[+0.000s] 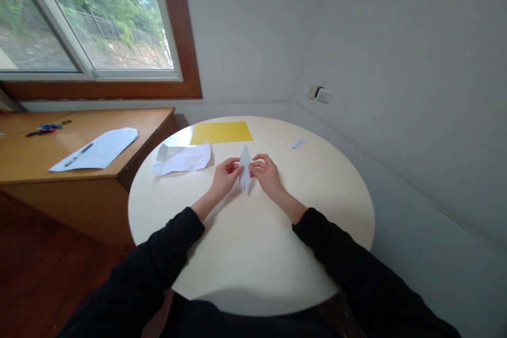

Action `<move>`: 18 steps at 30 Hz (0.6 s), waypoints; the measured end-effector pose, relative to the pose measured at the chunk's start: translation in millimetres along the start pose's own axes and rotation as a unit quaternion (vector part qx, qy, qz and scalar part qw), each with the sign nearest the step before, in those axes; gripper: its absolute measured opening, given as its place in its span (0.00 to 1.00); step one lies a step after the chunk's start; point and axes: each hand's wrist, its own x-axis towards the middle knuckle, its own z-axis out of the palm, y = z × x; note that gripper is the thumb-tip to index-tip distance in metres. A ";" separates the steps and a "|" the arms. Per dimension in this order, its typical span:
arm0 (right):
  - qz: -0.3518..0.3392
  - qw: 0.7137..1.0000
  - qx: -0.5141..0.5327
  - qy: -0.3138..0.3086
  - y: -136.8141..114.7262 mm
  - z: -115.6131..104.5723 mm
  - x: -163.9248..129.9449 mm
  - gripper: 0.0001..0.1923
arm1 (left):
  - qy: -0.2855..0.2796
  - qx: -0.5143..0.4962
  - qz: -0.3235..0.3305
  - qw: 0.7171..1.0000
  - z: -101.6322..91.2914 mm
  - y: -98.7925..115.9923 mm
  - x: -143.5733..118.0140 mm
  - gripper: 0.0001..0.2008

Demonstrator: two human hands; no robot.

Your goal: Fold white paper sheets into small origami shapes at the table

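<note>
A white sheet folded into a narrow diamond, a piece of folded paper (245,161), is held upright just above the round table. My left hand (226,175) pinches its left edge between thumb and fingers. On the opposite edge, my right hand (267,173) grips it with thumb and fingertips. Behind my left hand lies a creased white sheet (182,159). Farther back is a flat yellow sheet (221,132). A small folded scrap of white paper (298,143) rests to the right.
The round white table (253,253) has a curved edge. At left stands a wooden desk (146,121) bearing white papers (113,148), a pen (79,155) and scissors (49,128). A wall socket (324,95) is beyond the table, and a window is at upper left.
</note>
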 end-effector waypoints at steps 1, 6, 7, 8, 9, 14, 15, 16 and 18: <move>-0.006 1.000 -0.006 -0.001 0.6 -0.1 0.4 0.15 | 0.003 -0.001 -0.006 1.000 -0.3 0.2 -0.1 0.13; -0.005 0.999 -0.045 -0.015 -1.2 -0.2 -1.0 0.11 | 0.007 -0.010 -0.011 1.000 -2.3 0.6 -1.1 0.14; -0.001 0.999 -0.050 -0.020 -2.4 0.2 -2.0 0.11 | 0.009 -0.012 -0.007 1.000 -2.7 0.5 -1.4 0.14; 0.002 0.998 -0.054 -0.026 -3.6 0.8 -3.1 0.12 | 0.012 -0.015 -0.001 1.000 -3.0 0.4 -1.7 0.16; 0.004 0.998 -0.057 -0.032 -4.7 1.5 -4.1 0.13 | 0.014 -0.018 0.005 1.000 -3.3 0.3 -1.8 0.16; 0.001 0.998 -0.053 -0.044 -6.0 3.9 -6.3 0.14 | -0.004 -0.004 0.037 0.999 -2.8 0.6 -1.5 0.12; -0.004 0.998 -0.054 -0.044 -5.5 3.8 -6.0 0.13 | -0.006 0.007 0.044 0.999 -2.4 0.6 -1.2 0.09; -0.010 0.997 -0.057 -0.043 -5.0 3.6 -5.6 0.12 | -0.006 0.018 0.052 0.998 -2.1 0.5 -0.8 0.07; -0.021 0.997 -0.067 -0.040 -3.8 2.8 -4.6 0.11 | -0.004 0.036 0.062 0.997 -1.6 0.2 -0.2 0.04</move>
